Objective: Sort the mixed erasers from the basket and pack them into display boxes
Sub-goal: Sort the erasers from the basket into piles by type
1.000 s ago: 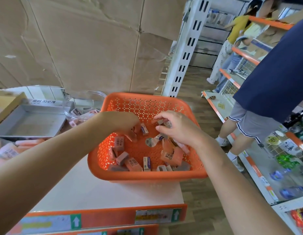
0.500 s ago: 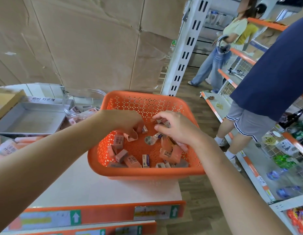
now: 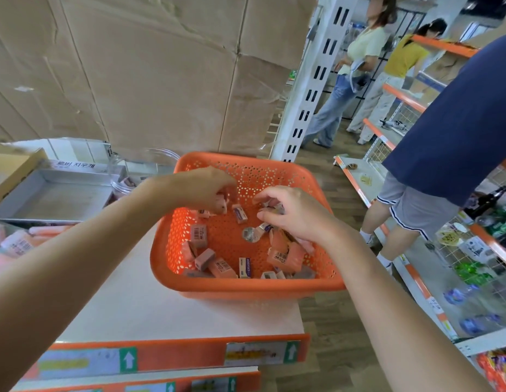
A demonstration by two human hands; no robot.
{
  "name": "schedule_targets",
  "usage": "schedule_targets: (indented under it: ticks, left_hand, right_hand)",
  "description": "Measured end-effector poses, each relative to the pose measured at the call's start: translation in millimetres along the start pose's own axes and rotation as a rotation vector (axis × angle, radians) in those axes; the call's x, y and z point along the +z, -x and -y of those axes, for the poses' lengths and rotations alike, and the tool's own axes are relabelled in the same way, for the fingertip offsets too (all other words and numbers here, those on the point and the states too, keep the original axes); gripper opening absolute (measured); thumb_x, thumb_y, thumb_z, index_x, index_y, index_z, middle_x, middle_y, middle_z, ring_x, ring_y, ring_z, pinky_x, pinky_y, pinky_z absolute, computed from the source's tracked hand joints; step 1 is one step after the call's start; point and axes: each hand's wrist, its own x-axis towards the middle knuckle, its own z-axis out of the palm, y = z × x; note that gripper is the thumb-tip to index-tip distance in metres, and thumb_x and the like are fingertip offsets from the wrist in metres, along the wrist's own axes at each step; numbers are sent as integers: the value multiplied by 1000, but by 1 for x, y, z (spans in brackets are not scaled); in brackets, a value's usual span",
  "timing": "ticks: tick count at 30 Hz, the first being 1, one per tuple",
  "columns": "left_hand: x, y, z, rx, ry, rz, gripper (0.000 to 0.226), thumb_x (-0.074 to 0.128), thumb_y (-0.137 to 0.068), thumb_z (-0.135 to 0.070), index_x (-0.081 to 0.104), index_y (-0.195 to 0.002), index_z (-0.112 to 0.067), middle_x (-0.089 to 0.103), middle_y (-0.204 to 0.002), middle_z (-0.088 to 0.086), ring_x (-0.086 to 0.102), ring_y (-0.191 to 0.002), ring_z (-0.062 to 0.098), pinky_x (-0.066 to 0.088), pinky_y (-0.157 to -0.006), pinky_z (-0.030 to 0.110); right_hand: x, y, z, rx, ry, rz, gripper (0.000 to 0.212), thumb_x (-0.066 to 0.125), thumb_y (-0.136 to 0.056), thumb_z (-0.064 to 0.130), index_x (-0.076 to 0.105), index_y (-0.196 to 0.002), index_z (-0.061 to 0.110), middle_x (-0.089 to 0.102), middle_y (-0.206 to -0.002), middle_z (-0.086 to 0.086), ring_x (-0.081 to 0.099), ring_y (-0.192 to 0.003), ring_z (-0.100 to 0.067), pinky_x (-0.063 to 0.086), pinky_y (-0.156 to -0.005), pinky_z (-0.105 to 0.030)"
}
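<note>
Orange plastic forms the basket (image 3: pixel 246 287), the biggest thing in play, and it is also the main hazard. It sits on the white shelf top (image 3: pixel 161 312) with its right side hanging past the edge over the floor. Both forearms reach in over its near rim, so a downward lean on that side would likely tip it and spill the loose erasers (image 3: pixel 206 257) that cover its bottom.

The grey display box (image 3: pixel 53 199) lies well to the left, beyond the basket wall and beside a clear tub (image 3: pixel 150 168). Any carry must clear the rim, and an overfull fist could drop pieces short of the box.

The left hand (image 3: pixel 200 188) hovers palm down over the far left of the basket, wrist arched. Its fingers are curled round a pink eraser (image 3: pixel 220 203), possibly more than one.

The right hand (image 3: pixel 297 213) is also palm down, near the middle. Its thumb and fingertips pinch a few small erasers (image 3: pixel 271 205), and how many cannot be told. Because kinds lie mixed and partly hidden under the palm, a wrong sort may ride along. A blue-labelled eraser (image 3: pixel 244 267) waits near the front wall, untouched.
</note>
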Motion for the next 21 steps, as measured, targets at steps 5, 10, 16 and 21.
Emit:
schedule_targets:
  ticks: [5, 10, 16, 21]
  left_hand:
    - [-7, 11, 14, 12, 149, -298, 32, 70, -76, -11, 63, -107, -16, 60, -104, -7, 55, -97, 13, 35, -76, 16]
    - [2, 12, 20, -23, 159, -304, 31, 71, -76, -13, 64, -106, -15, 65, -105, 2, 58, -94, 18, 43, -81, 26]
    - [5, 11, 22, -16, 167, -357, 31, 69, -76, -12, 64, -106, -14, 66, -106, 2, 58, -94, 18, 36, -74, 19]
    - [5, 11, 23, -10, 192, -353, 31, 70, -74, -12, 65, -104, -15, 66, -104, 1, 59, -96, 19, 45, -84, 32]
  right_hand:
    - [-1, -5, 27, -75, 106, 224, 48, 64, -88, 26, 50, -133, 23, 53, -134, 3, 50, -120, -13, 39, -95, -26]
    - [26, -21, 55, -271, 181, 399, 56, 69, -82, 16, 50, -135, 21, 50, -140, 0, 47, -126, -16, 39, -103, -34]
    - [53, -27, 59, -351, 116, 388, 52, 72, -81, 20, 53, -129, 14, 58, -127, -2, 52, -113, -14, 32, -81, -12]
    - [58, -30, 58, -353, 121, 389, 54, 73, -77, 13, 53, -127, 14, 58, -122, -6, 54, -106, -18, 41, -86, -25]
